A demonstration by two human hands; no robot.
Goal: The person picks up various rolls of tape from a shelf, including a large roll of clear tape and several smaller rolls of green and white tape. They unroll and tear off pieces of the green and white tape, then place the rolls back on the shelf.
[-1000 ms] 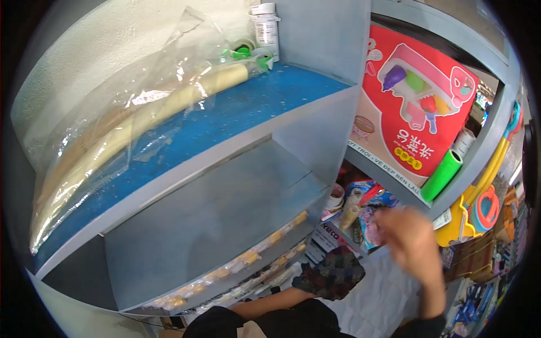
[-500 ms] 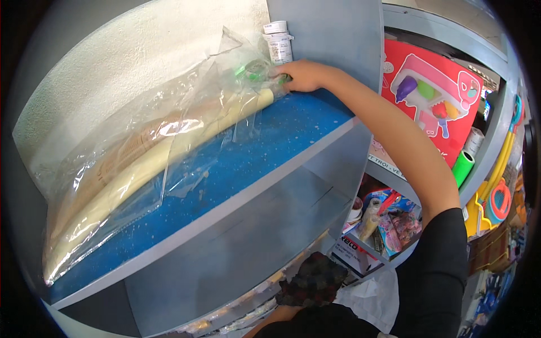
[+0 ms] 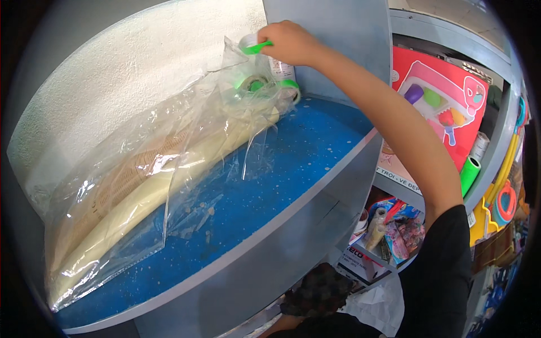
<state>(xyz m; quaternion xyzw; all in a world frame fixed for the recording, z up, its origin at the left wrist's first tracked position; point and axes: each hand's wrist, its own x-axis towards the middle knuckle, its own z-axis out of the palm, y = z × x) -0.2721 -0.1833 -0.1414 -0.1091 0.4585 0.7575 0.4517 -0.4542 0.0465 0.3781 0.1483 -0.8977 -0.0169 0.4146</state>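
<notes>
My right hand (image 3: 290, 42) is closed on a roll of tape with a bright green core (image 3: 251, 46), held up at the back of the blue shelf (image 3: 270, 180). Just below it, more green-cored tape rolls (image 3: 290, 90) stand beside a white cylinder (image 3: 282, 70) in the corner. A long clear plastic bag (image 3: 186, 211) lies along the shelf, with a cream-coloured roll (image 3: 135, 208) and brown paper inside. Low in the picture, a bunched dark checked cloth (image 3: 318, 290) sits at the end of my left forearm and covers my left hand.
A pale textured wall (image 3: 141, 62) backs the shelf, and a grey panel (image 3: 332, 45) closes its right side. Further right, a rack holds a red toy box (image 3: 445, 107), a green roll (image 3: 469, 176) and yellow-handled items. Small packets fill a lower compartment (image 3: 394, 231).
My right hand has risen from among the tape rolls by the bag's end, lifting one roll. The view has shifted slightly. The cloth remains at my left hand.
</notes>
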